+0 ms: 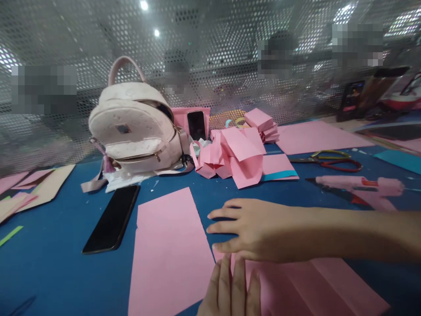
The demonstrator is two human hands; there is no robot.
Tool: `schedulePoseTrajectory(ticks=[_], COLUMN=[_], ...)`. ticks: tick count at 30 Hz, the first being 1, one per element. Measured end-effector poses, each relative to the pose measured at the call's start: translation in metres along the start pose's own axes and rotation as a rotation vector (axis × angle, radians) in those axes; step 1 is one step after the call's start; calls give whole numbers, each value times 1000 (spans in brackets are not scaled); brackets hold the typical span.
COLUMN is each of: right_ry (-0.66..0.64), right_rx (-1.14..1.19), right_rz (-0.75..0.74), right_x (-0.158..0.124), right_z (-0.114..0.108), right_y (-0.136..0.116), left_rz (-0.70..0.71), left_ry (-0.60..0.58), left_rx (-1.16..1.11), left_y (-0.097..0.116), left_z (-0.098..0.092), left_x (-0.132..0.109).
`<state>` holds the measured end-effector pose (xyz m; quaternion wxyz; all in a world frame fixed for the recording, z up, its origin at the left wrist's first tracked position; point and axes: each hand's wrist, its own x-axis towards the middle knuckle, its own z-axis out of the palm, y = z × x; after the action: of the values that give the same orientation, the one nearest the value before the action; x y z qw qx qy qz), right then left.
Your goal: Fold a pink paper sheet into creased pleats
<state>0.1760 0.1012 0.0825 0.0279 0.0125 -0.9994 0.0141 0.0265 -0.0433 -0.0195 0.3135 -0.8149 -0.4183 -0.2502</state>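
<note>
A creased pink paper sheet (315,285) lies at the bottom right, with fold lines across it. My right hand (259,228) reaches in from the right, palm down and fingers spread, its near edge over the sheet's top left part. Just below it is my left hand (232,287), fingers stretched flat and close together on the same sheet. Neither hand is closed round anything. To the left lies a flat pink rectangular sheet (167,259) with a slightly ragged edge. Part of the creased sheet is hidden under both hands.
A black phone (112,219) and a pale pink backpack (138,123) are at left. Folded pink paper pieces (240,153) sit mid-table. Scissors (329,161) and a pink glue gun (365,186) lie right. Behind stands a perforated metal screen (210,35).
</note>
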Motion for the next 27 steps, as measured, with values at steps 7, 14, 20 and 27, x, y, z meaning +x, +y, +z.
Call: schedulePoseTrajectory(ticks=[7,14,20,27], right_ry=[-13,34,3,19], right_rx=[10,217,359,424], right_rz=[-31,156,607,701], right_x=[14,1,-32,-39], right_z=[9,-3,-5,5], right_y=[-1,3,-6,-21], left_rz=[97,125,131,104], left_ry=[-144,-224,-228,-173], left_rx=[-1,-34,-118,-471], left_y=[-8,-15,-14,-50], left_z=[-13,-24,-20,-24], left_x=[2,8,5,38])
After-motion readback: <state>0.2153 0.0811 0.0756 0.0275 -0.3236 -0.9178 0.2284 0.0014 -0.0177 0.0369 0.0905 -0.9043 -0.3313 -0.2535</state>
